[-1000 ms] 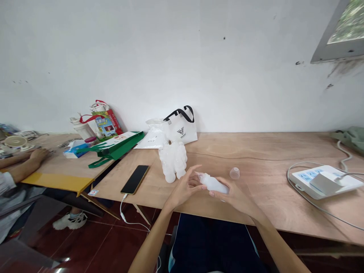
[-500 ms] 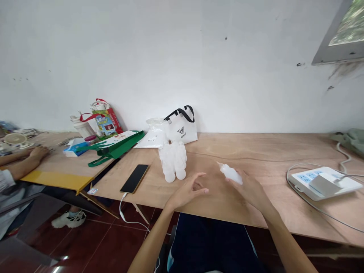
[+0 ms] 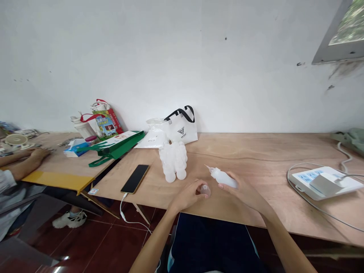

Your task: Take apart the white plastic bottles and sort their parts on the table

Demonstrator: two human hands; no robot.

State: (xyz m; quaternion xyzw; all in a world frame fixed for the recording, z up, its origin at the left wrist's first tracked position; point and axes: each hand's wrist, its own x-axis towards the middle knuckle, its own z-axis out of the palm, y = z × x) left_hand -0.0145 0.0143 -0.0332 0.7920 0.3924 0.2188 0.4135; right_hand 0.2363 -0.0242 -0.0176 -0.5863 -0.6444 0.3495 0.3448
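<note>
My right hand [image 3: 245, 189] is wrapped round a white squeeze bottle [image 3: 224, 178] with a thin pointed nozzle. The bottle is tilted nearly flat, its tip pointing left, just above the table. Between the thumb and fingers of my left hand [image 3: 187, 195] is a small translucent round cup [image 3: 205, 190], held low at the table's near side. Behind my left hand stands a lumpy white object [image 3: 173, 161] made of rounded bulbs, with two rounded ends at its bottom. Neither hand touches it.
To the left lies a phone [image 3: 135, 179] on a white cable. Behind are a white bag [image 3: 182, 131] with black handles and a green bag [image 3: 118, 146]. A white power strip [image 3: 324, 184] with cables sits right. A co-worker's hand [image 3: 39, 153] rests on the left table.
My left hand has closed on the small translucent cup and lowered slightly. My right hand has shifted the squeeze bottle left, so its nozzle now hangs nearer my left hand.
</note>
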